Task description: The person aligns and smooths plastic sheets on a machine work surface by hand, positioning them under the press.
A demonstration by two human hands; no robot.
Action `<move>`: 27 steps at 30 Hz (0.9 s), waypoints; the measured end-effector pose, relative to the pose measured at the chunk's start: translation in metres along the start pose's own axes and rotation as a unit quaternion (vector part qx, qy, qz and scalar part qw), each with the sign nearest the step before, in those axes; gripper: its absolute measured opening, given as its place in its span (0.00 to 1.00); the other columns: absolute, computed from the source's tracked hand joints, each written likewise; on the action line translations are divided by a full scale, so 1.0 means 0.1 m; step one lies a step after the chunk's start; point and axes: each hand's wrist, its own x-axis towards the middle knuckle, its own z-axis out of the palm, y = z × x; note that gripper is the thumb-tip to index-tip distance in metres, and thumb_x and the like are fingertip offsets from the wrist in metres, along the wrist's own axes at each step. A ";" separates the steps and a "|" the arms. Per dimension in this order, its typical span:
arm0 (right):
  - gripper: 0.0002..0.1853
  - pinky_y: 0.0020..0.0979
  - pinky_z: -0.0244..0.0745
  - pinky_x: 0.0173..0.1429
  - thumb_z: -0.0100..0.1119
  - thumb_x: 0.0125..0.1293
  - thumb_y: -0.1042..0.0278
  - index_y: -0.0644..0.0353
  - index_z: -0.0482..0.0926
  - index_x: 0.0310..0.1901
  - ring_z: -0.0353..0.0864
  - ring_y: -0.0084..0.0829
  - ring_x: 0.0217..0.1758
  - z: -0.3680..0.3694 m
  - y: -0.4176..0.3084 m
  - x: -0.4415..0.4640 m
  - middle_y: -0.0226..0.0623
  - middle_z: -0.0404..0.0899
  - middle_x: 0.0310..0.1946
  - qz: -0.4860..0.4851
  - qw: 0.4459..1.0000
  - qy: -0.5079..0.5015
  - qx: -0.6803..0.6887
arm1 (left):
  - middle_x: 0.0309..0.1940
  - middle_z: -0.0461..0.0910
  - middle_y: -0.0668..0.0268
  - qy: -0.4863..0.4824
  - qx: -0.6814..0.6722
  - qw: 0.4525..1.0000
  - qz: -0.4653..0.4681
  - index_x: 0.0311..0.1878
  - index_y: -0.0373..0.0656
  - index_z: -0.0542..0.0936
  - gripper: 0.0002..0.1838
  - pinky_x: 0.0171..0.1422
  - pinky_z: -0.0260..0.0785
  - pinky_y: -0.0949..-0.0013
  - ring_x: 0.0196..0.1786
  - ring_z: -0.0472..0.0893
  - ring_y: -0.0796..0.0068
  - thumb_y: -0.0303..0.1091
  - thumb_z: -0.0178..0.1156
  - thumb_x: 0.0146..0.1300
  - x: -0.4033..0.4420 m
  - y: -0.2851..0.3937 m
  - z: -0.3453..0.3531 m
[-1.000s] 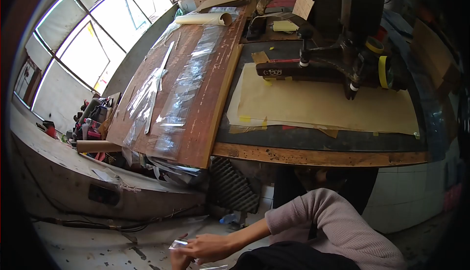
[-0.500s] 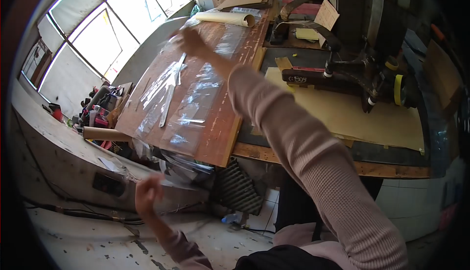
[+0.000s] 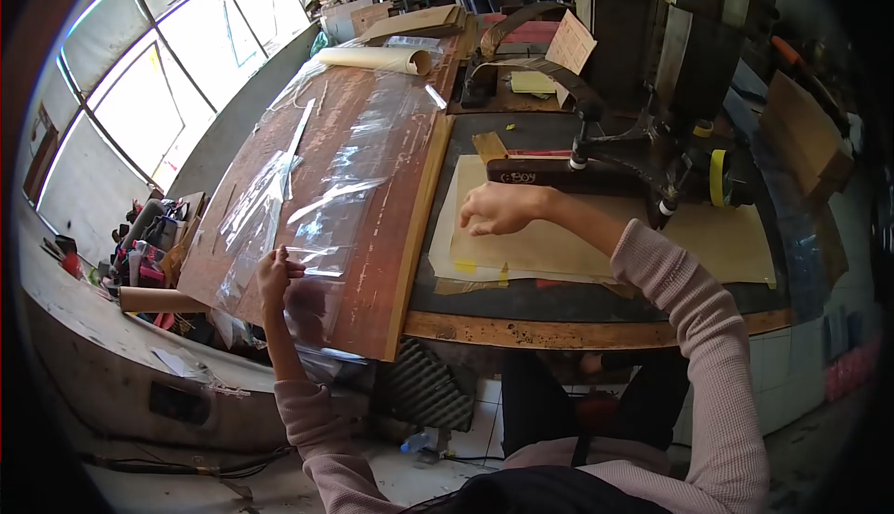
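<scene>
Clear film (image 3: pixel 340 174) lay on the brown board (image 3: pixel 382 277), left of the black bench top (image 3: pixel 521 303). Ran near to far, probably so the near end fell within left-hand reach. Looked thin, glossy, wrinkled; glare patches, board showing through. Left hand (image 3: pixel 274 277) was at the film's near-left side, thumb up, fingers curled; couldn't tell if it was pinching film. Loose strips (image 3: pixel 253 199) lay just beyond it, left of the film. Right hand (image 3: pixel 503 209) was over the tan sheet (image 3: pixel 568 251), fingers half bent, nothing visible in them; couldn't tell contact or grip. Sheet lay flat, far edge under the black bar (image 3: pixel 610 180). Paper roll (image 3: pixel 372 60) lay across the board's far end, likely parked clear of both hands.
</scene>
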 end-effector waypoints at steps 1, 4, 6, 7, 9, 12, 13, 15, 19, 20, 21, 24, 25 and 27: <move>0.17 0.40 0.71 0.63 0.57 0.69 0.59 0.62 0.80 0.52 0.78 0.45 0.57 0.01 -0.04 0.03 0.49 0.81 0.49 -0.002 0.999 0.031 0.010 | 0.21 0.83 0.60 0.017 0.015 1.000 0.005 0.43 0.37 0.76 0.17 0.19 0.62 0.81 0.19 0.81 0.76 0.44 0.49 0.75 -0.04 0.02 -0.01; 0.16 0.41 0.71 0.64 0.57 0.67 0.61 0.64 0.81 0.48 0.79 0.46 0.57 -0.04 -0.24 0.44 0.50 0.82 0.49 -0.015 0.992 0.119 0.049 | 0.20 0.83 0.58 0.046 0.041 0.997 0.046 0.44 0.36 0.75 0.18 0.20 0.68 0.75 0.17 0.81 0.73 0.44 0.49 0.75 0.08 -0.22 -0.14; 0.17 0.41 0.71 0.65 0.58 0.67 0.59 0.62 0.80 0.50 0.78 0.47 0.58 0.00 -0.24 0.86 0.50 0.81 0.50 0.011 0.980 0.172 0.103 | 0.19 0.82 0.57 0.051 0.075 0.996 0.026 0.41 0.34 0.76 0.19 0.22 0.72 0.68 0.16 0.81 0.70 0.44 0.49 0.75 0.00 -0.24 -0.13; 0.19 0.41 0.70 0.65 0.59 0.66 0.56 0.59 0.78 0.54 0.78 0.48 0.58 0.01 -0.23 1.07 0.50 0.81 0.50 0.040 0.969 0.201 0.135 | 0.19 0.82 0.57 0.058 0.120 0.991 0.008 0.40 0.35 0.78 0.20 0.24 0.73 0.65 0.17 0.82 0.69 0.45 0.50 0.74 -0.05 -0.22 -0.12; 0.21 0.41 0.70 0.66 0.61 0.65 0.52 0.56 0.78 0.54 0.77 0.48 0.59 -0.03 -0.19 1.51 0.49 0.81 0.51 0.191 0.929 0.267 0.173 | 0.19 0.82 0.59 0.113 0.205 0.972 0.037 0.38 0.36 0.79 0.21 0.29 0.74 0.63 0.20 0.83 0.67 0.47 0.50 0.72 -0.18 -0.20 -0.04; 0.24 0.40 0.70 0.66 0.61 0.63 0.47 0.50 0.78 0.56 0.77 0.46 0.60 -0.03 0.37 2.24 0.45 0.81 0.55 0.385 0.825 0.373 0.180 | 0.20 0.83 0.61 0.194 0.295 0.935 0.032 0.37 0.39 0.82 0.22 0.40 0.75 0.56 0.28 0.86 0.62 0.50 0.51 0.69 -0.35 0.00 0.12; 0.24 0.40 0.70 0.66 0.62 0.62 0.46 0.47 0.78 0.57 0.76 0.45 0.62 -0.10 0.44 2.29 0.40 0.80 0.57 0.414 0.784 0.383 0.260 | 0.20 0.83 0.61 0.196 0.281 0.939 0.025 0.38 0.40 0.82 0.22 0.41 0.74 0.55 0.29 0.86 0.61 0.51 0.51 0.69 -0.38 0.01 0.13; 0.25 0.40 0.69 0.66 0.63 0.61 0.46 0.44 0.78 0.58 0.76 0.42 0.63 -0.27 0.67 2.38 0.36 0.80 0.58 0.438 0.726 0.432 0.308 | 0.20 0.83 0.61 0.208 0.301 0.930 0.024 0.38 0.41 0.82 0.22 0.41 0.74 0.55 0.29 0.86 0.61 0.52 0.50 0.69 -0.29 -0.11 0.10; 0.24 0.42 0.67 0.66 0.63 0.58 0.59 0.60 0.80 0.56 0.77 0.44 0.61 -0.29 1.22 2.70 0.47 0.80 0.56 0.265 0.583 0.552 0.534 | 0.19 0.83 0.63 0.207 0.317 0.925 0.018 0.39 0.44 0.82 0.22 0.40 0.75 0.56 0.29 0.85 0.61 0.53 0.49 0.69 -0.42 0.03 0.17; 0.26 0.39 0.68 0.64 0.65 0.57 0.60 0.66 0.79 0.55 0.79 0.44 0.59 -0.34 1.18 2.67 0.49 0.81 0.55 0.240 0.544 0.575 0.562 | 0.19 0.83 0.63 0.210 0.319 0.924 0.014 0.40 0.44 0.82 0.22 0.40 0.75 0.56 0.29 0.86 0.61 0.53 0.49 0.69 -0.42 0.03 0.18; 0.27 0.37 0.69 0.63 0.66 0.56 0.61 0.70 0.79 0.54 0.80 0.43 0.58 -0.41 1.17 2.61 0.51 0.81 0.54 0.261 0.534 0.562 0.575 | 0.19 0.83 0.64 0.212 0.321 0.923 0.011 0.40 0.44 0.82 0.22 0.40 0.75 0.56 0.29 0.86 0.62 0.53 0.50 0.69 -0.43 0.03 0.18; 0.26 0.36 0.71 0.61 0.69 0.54 0.64 0.74 0.79 0.51 0.81 0.41 0.56 -0.46 1.32 2.71 0.54 0.81 0.53 0.286 0.530 0.537 0.591 | 0.19 0.83 0.64 0.209 0.313 0.927 -0.004 0.40 0.44 0.83 0.21 0.39 0.75 0.56 0.30 0.86 0.62 0.53 0.50 0.69 -0.45 0.08 0.20; 0.25 0.36 0.72 0.60 0.69 0.54 0.65 0.75 0.80 0.50 0.81 0.41 0.56 -0.47 1.30 2.73 0.55 0.81 0.53 0.288 0.534 0.530 0.592 | 0.19 0.83 0.64 0.207 0.307 0.929 -0.012 0.40 0.44 0.83 0.21 0.39 0.75 0.57 0.30 0.86 0.62 0.52 0.50 0.69 -0.47 0.11 0.20; 0.20 0.34 0.74 0.56 0.68 0.54 0.69 0.72 0.82 0.48 0.82 0.38 0.54 -0.52 1.27 2.75 0.52 0.82 0.51 0.275 0.547 0.556 0.562 | 0.19 0.83 0.63 0.203 0.299 0.932 -0.016 0.43 0.45 0.82 0.21 0.39 0.75 0.56 0.30 0.86 0.60 0.54 0.52 0.69 -0.50 0.16 0.21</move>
